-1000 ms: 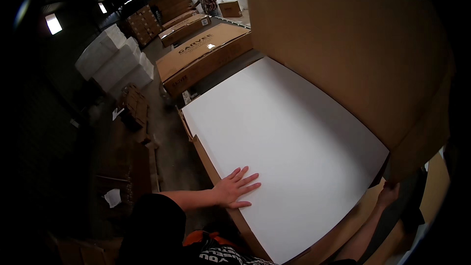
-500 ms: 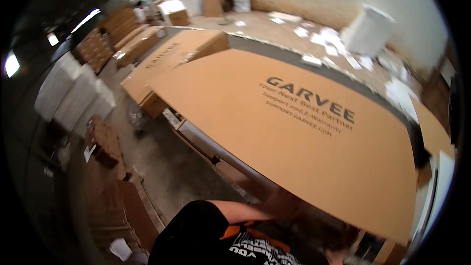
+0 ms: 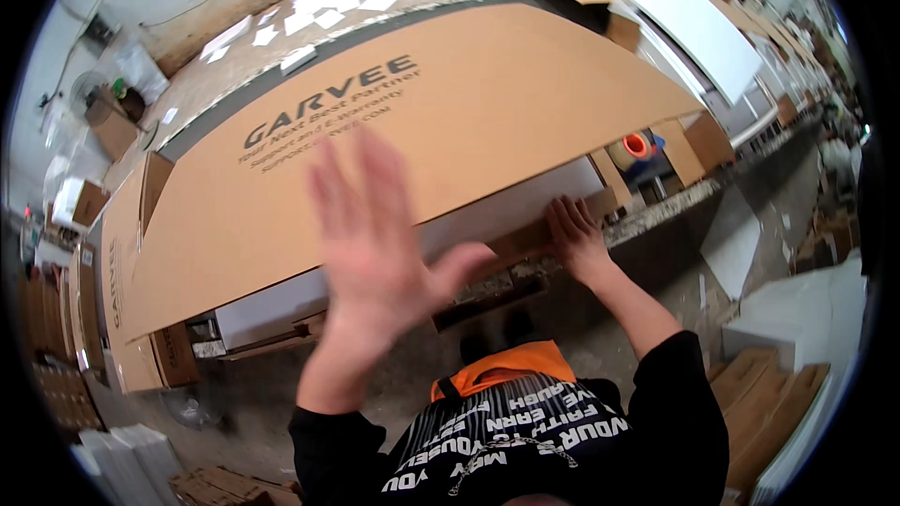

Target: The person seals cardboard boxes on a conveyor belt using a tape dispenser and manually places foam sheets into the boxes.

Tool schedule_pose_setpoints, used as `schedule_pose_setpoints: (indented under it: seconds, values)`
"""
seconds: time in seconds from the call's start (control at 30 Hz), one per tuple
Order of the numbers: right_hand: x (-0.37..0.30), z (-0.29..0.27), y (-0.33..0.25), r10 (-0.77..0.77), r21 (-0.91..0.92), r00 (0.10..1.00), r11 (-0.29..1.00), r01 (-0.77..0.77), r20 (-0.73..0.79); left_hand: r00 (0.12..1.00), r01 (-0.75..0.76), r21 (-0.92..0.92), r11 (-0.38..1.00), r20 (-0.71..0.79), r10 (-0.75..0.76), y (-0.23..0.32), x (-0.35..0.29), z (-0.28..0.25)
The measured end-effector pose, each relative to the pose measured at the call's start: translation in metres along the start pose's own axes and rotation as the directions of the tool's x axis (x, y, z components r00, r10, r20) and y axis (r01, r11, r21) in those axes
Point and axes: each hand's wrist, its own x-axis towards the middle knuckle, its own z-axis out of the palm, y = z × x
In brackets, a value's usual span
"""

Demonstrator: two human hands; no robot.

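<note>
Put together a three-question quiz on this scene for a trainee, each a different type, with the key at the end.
1. Multiple choice: What colour is the surface showing below the near edge of the large brown cardboard flap? (a) black (b) white (c) green
2. True or false: The right hand lies on the middle of that flap.
3. Short answer: Which hand appears blurred in front of the flap, and how are its fingers held?

Key:
1. b
2. False; it is at the carton's near wall.
3. The left hand; open, with the fingers spread.
</note>
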Motion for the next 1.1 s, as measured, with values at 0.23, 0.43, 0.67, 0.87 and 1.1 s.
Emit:
schedule_pose_setpoints:
  seconds: [0.23,0.43,0.67,0.87,1.1]
  values:
    - [0.002,-0.003,-0.013,0.055,0.050,0.998,0.997,-0.056,0.018,0.552,-0.201,-0.044,0.979,0.821,0.150,-0.002,-0.025,0.087]
    - [-0.003,0.009,-0.029,0.168,0.131,0.975,0.980,-0.149,-0.149,0.558,-0.266,-0.004,0.964,0.815,0.157,-0.001,-0.074,0.126]
    - [-0.018,-0.022,-0.026,0.121,0.124,0.849,0.990,-0.066,-0.514,0.563,-0.293,-0.020,0.956,0.804,0.190,-0.007,-0.079,0.127]
    - [0.030,0.038,0.030,0.235,0.210,0.785,0.968,-0.136,-0.574,0.530,-0.363,-0.066,0.930,0.806,0.264,-0.016,-0.090,0.150]
    - [0.041,0.038,0.027,0.245,0.310,0.801,0.948,-0.079,-0.546,0.522,-0.279,-0.123,0.952,0.813,0.257,0.046,-0.017,0.179]
